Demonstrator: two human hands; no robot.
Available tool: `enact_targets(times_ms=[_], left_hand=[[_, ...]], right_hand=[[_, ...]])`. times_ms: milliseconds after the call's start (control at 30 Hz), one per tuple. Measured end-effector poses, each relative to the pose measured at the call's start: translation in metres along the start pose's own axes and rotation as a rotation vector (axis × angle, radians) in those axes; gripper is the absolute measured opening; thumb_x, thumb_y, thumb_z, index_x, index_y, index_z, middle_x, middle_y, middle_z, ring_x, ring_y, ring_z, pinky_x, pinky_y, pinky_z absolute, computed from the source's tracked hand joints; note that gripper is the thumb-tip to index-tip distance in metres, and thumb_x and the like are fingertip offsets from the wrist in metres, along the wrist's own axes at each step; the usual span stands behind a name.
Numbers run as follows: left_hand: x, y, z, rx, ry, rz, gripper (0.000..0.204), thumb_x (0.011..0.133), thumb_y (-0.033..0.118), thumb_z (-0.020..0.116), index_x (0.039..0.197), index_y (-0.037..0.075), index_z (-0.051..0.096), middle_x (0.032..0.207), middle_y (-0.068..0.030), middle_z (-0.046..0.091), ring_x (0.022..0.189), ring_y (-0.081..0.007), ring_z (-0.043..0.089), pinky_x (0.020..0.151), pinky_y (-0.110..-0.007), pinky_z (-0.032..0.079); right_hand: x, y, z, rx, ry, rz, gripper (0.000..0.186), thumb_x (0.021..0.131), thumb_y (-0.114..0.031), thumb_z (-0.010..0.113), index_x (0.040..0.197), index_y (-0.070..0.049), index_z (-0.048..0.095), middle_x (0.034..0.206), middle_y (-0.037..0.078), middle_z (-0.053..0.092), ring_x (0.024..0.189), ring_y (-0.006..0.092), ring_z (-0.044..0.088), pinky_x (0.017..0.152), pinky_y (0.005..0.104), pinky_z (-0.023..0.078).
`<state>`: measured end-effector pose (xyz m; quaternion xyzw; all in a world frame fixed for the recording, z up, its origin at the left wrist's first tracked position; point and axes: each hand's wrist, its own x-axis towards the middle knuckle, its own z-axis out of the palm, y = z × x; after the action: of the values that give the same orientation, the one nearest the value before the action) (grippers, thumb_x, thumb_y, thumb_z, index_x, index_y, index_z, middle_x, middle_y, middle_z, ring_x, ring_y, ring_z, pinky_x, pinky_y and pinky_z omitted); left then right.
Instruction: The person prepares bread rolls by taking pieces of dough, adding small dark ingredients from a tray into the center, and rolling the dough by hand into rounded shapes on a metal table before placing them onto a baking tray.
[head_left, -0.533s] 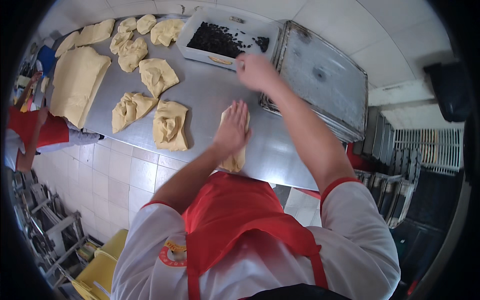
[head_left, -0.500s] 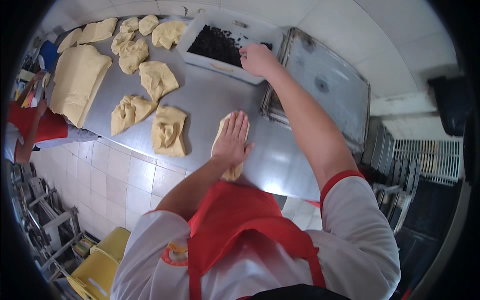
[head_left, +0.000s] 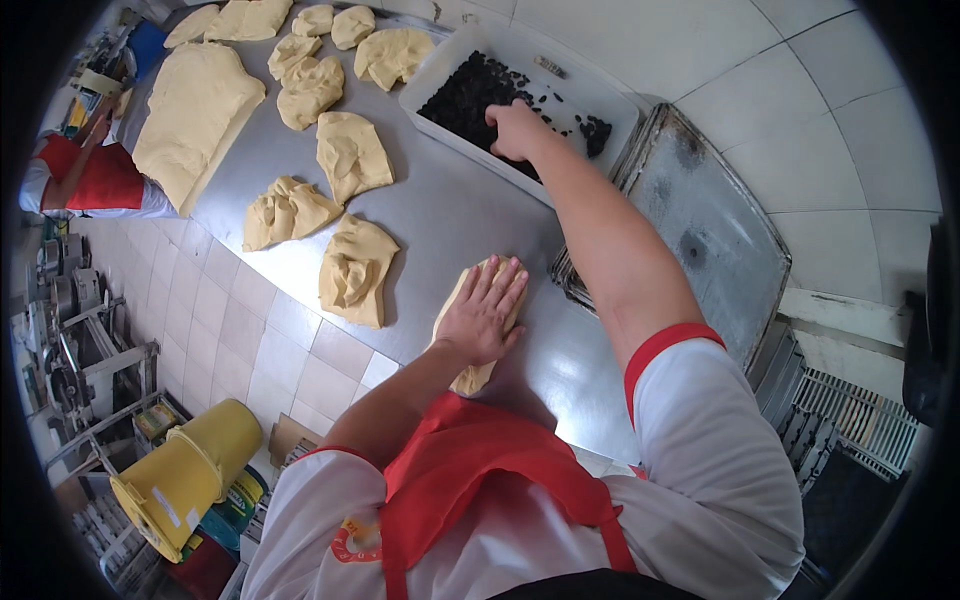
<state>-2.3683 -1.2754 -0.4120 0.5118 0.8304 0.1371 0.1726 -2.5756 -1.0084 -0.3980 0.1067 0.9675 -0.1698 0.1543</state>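
My left hand (head_left: 482, 315) lies flat, fingers outstretched, on an elongated piece of pale yellow dough (head_left: 472, 378) near the table's front edge. The dough shows around the palm and past the fingertips. My right hand (head_left: 520, 133) reaches into a white plastic bin (head_left: 447, 128) at the back of the table. Its fingers are curled down over small dark pieces (head_left: 468, 95), which look like raisins or chocolate chips. What sits between those fingertips is hidden.
Several folded dough pieces (head_left: 357, 265) rest on the steel table (head_left: 425, 200) to the left, beside a large dough slab (head_left: 195, 110). Stained metal trays (head_left: 700, 225) stand right of the bin. A co-worker (head_left: 105, 175) is at the far left. A yellow bucket (head_left: 190, 475) stands lower left.
The view has shifted, so the table sits lower and further right. My right hand has moved within the bin and its fingers are lower among the dark pieces. My left hand stays on the dough.
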Motion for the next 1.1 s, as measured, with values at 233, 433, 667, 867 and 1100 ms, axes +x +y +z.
enact_targets(times_ms=[233,433,667,867,1100], left_hand=[[-0.004,-0.003,0.007,-0.002,0.067,0.035,0.093,0.100,0.054,0.060,0.172,0.012,0.020,0.180,-0.0130,0.016,0.166,-0.0393,0.011,0.135,-0.054,0.010],[-0.034,-0.008,-0.032,-0.116,0.077,0.102,0.096,0.095,0.053,0.067,0.172,0.013,0.024,0.178,-0.0183,0.019,0.163,-0.0486,0.015,0.133,-0.058,0.015],[-0.183,-0.087,-0.041,-0.376,0.337,0.082,0.073,0.094,0.029,0.077,0.158,0.008,0.049,0.165,-0.0243,0.042,0.156,-0.0516,0.031,0.127,-0.058,0.030],[-0.216,-0.104,-0.021,-0.428,0.349,0.082,0.056,0.094,0.018,0.076,0.145,0.004,0.058,0.157,-0.0227,0.052,0.149,-0.0454,0.045,0.121,-0.051,0.042],[-0.198,-0.089,-0.016,-0.482,0.434,0.156,0.036,0.090,0.013,0.075,0.124,0.001,0.067,0.131,-0.0202,0.066,0.124,-0.0434,0.061,0.106,-0.051,0.050]], right_hand=[[-0.027,-0.002,-0.014,0.258,0.326,0.092,0.027,0.086,-0.013,0.082,0.112,-0.008,0.078,0.101,0.017,0.079,0.093,0.0295,0.078,0.087,0.0415,0.061],[-0.082,-0.026,-0.039,1.059,0.609,0.373,0.031,0.098,-0.006,0.076,0.125,0.008,0.072,0.097,0.015,0.077,0.075,0.0177,0.076,0.068,0.0290,0.062],[-0.229,-0.072,0.031,1.403,0.504,0.321,0.033,0.096,0.003,0.075,0.123,0.018,0.065,0.103,0.017,0.074,0.084,0.0250,0.076,0.074,0.0329,0.066],[-0.279,-0.104,0.116,0.880,0.400,0.605,0.027,0.090,-0.010,0.081,0.109,0.008,0.077,0.092,0.017,0.079,0.073,0.0213,0.079,0.071,0.0305,0.065],[-0.300,-0.134,0.136,0.678,0.414,0.624,0.024,0.093,-0.019,0.078,0.110,-0.002,0.081,0.089,0.016,0.081,0.071,0.0231,0.080,0.070,0.0341,0.064]])
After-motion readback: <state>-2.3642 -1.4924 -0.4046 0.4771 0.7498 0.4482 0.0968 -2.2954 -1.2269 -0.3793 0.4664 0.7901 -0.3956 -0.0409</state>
